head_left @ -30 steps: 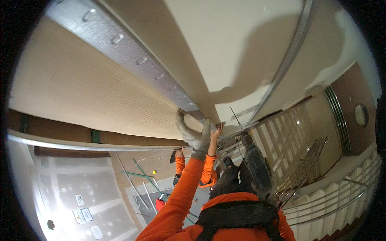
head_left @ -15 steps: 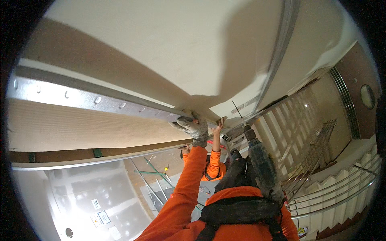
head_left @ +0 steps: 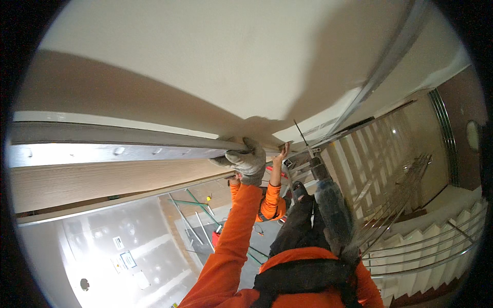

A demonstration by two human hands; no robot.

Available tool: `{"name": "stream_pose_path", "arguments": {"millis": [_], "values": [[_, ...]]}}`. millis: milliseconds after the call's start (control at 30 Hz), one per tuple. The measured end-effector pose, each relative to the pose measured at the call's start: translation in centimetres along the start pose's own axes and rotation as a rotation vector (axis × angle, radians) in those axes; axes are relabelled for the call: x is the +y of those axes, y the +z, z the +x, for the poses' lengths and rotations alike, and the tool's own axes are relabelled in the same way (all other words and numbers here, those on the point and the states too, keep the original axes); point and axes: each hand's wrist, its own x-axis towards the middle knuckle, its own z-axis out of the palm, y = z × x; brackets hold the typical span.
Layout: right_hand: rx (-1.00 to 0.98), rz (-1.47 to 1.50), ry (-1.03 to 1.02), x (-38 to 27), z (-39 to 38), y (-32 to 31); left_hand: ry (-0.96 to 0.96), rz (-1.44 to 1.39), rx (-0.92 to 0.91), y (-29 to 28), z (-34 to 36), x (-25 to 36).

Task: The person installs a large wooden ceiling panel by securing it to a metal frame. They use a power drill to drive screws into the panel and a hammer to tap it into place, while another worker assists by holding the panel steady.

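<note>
My left hand (head_left: 243, 160), in a pale knit glove, grips a long metal profile (head_left: 72, 154) with punched slots, lying along the white plastered surface (head_left: 195, 56). My right hand (head_left: 347, 251), low at the right and partly merged with the tool, holds a dark drill (head_left: 328, 205) whose long thin bit points up toward that surface. Beyond my glove a co-worker in orange sleeves (head_left: 272, 203) has a bare hand (head_left: 281, 154) raised at the profile's far end and the other near a lower rail. A beige ribbed strip (head_left: 77, 187) runs below the profile.
Far below are scattered poles and metal lengths (head_left: 195, 215) on a floor, with a grey panelled surface (head_left: 118, 246) at lower left. A stair (head_left: 426, 251) with steel railings (head_left: 411, 262) curves at the right. A second metal strip (head_left: 370, 77) crosses the white surface.
The profile has swung from a steep diagonal to nearly level in view, with more white surface showing above it. My left hand's fingers have shifted their hold, and the drill sits slightly lower.
</note>
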Motion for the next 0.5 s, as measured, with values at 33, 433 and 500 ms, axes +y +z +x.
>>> {"name": "stream_pose_path", "arguments": {"millis": [33,433,500], "values": [[-0.006,-0.008,0.009,0.4,-0.3,0.0,-0.028,-0.025,-0.003,0.3,-0.3,-0.2],[-0.050,-0.026,0.025,6.1,-0.5,0.5,0.141,-0.074,0.060,-1.5,2.9,-0.9],[-0.094,-0.027,0.001,6.8,-0.1,0.8,0.227,0.066,0.132,-2.0,3.5,-1.9]]}}
